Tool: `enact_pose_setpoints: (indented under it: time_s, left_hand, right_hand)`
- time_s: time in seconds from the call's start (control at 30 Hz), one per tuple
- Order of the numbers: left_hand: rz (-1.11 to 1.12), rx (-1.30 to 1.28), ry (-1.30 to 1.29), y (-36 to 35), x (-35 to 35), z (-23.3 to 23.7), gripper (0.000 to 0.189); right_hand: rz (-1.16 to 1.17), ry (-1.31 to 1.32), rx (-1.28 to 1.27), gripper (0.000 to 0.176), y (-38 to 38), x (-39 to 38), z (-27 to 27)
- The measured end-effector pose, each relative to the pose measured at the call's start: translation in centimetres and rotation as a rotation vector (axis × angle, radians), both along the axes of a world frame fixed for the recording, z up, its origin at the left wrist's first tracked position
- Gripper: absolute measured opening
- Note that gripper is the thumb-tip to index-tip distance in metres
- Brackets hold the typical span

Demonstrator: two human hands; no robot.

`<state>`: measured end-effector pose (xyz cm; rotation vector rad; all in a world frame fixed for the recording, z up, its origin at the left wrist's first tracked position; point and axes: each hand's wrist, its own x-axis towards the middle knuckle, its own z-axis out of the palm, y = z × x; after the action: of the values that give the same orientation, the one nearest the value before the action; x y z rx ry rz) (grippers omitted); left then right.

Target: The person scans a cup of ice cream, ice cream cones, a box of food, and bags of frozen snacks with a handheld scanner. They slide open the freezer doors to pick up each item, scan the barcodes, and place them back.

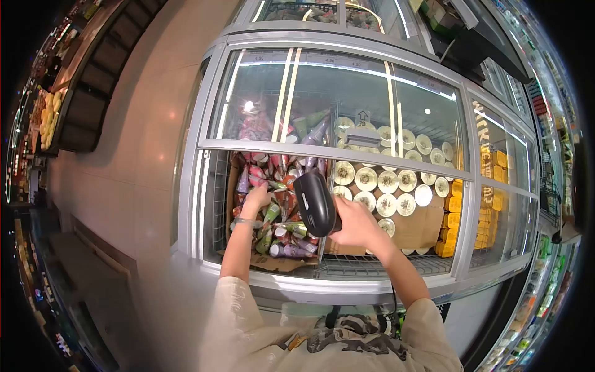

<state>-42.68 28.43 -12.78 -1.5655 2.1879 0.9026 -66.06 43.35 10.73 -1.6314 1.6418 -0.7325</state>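
Observation:
A black handheld barcode scanner (313, 206) is gripped in my right hand (359, 224), its rounded back turned up toward me. It hangs over the right part of the box of wrapped ice cream cones (291, 233), hiding some of them. My left hand (256, 198), with a band at the wrist, reaches in among the cones on the left. Its fingers are closed at a pink-wrapped ice cream cone (256, 174); their tips are partly hidden. Green, purple and red wrappers lie jumbled around it.
The chest freezer's sliding glass lid (347, 93) covers the far half; its front half is open. Round-lidded tubs (387, 181) stand right of the cones, beside yellow packages (447, 239). A metal frame edge (297, 285) runs along the near side.

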Motion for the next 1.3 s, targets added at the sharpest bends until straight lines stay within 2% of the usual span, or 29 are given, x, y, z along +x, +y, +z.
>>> enact_pose_setpoints:
  time_s: [0.03,0.1,0.13,0.17,0.23,0.3,0.4,0.5,0.67,0.83,0.9,0.97,1.03,1.07,1.17,1.23,1.27,1.3]
  left_hand:
    - [-0.140,0.044,0.069,-0.9,-1.4,1.9,0.032]
    - [-0.333,-0.030,0.208,0.0,-5.9,11.3,0.029]
    - [-0.329,-0.052,0.238,1.0,-8.4,16.5,0.028]
    - [-0.321,-0.072,0.266,2.1,-10.7,19.7,0.026]
    - [-0.320,-0.390,0.633,3.3,-13.9,21.1,0.030]
    - [-0.401,-0.777,0.646,3.7,-17.1,20.5,0.050]
    - [-0.386,-0.683,0.587,3.7,-20.7,16.9,0.063]
    - [-0.299,-0.720,0.528,5.0,-21.5,18.0,0.068]
    - [-0.307,-0.596,0.405,6.8,-20.7,19.9,0.054]
    - [-0.323,-0.679,0.470,13.1,-16.6,19.8,0.053]
    - [-0.328,-0.691,0.483,16.1,-14.7,19.9,0.055]
    - [-0.328,-0.685,0.497,19.0,-12.8,20.3,0.051]
    - [-0.330,-0.675,0.498,22.0,-11.0,20.2,0.047]
    - [-0.332,-0.671,0.494,23.3,-10.2,19.9,0.045]
    - [-0.317,-0.674,0.511,27.1,-8.0,19.5,0.043]
    - [-0.313,-0.675,0.517,29.5,-6.8,19.4,0.045]
    - [-0.315,-0.677,0.509,30.4,-6.3,19.4,0.046]
    - [-0.319,-0.678,0.501,31.0,-5.9,19.5,0.047]
  right_hand:
    - [-0.057,0.069,-0.113,0.049,-0.3,-0.4,0.6]
    - [-0.211,0.052,-0.267,0.046,-1.9,-2.6,1.6]
    - [-0.240,0.050,-0.336,0.044,-2.9,-4.5,0.8]
    - [-0.265,0.047,-0.403,0.042,-3.7,-6.5,-0.4]
    - [-0.401,-0.374,-0.088,0.042,-4.0,-9.0,-0.5]
    - [-0.434,-0.469,-0.022,0.045,-3.8,-10.7,-1.9]
    - [-0.491,-0.595,0.009,0.052,-3.1,-10.8,-2.4]
    - [-0.469,-0.580,0.063,0.051,-2.7,-11.6,-2.7]
    - [-0.338,-0.491,0.154,0.048,-1.1,-11.1,-1.3]
    - [-0.260,-0.353,0.304,0.051,4.8,-8.9,-0.7]
    - [-0.196,-0.402,0.298,0.048,7.6,-7.8,-0.8]
    - [-0.151,-0.460,0.438,0.054,10.3,-7.6,-2.4]
    - [-0.041,-0.552,0.438,0.054,12.9,-6.0,-0.7]
    - [-0.014,-0.490,0.524,0.055,14.2,-5.6,-0.6]
    - [0.007,-0.490,0.487,0.058,18.2,-3.1,0.1]
    - [-0.004,-0.471,0.502,0.054,20.6,-1.5,0.3]
    - [0.023,-0.491,0.342,0.062,22.0,-0.9,-1.9]
    - [-0.008,-0.609,0.241,0.066,22.8,0.4,-1.3]
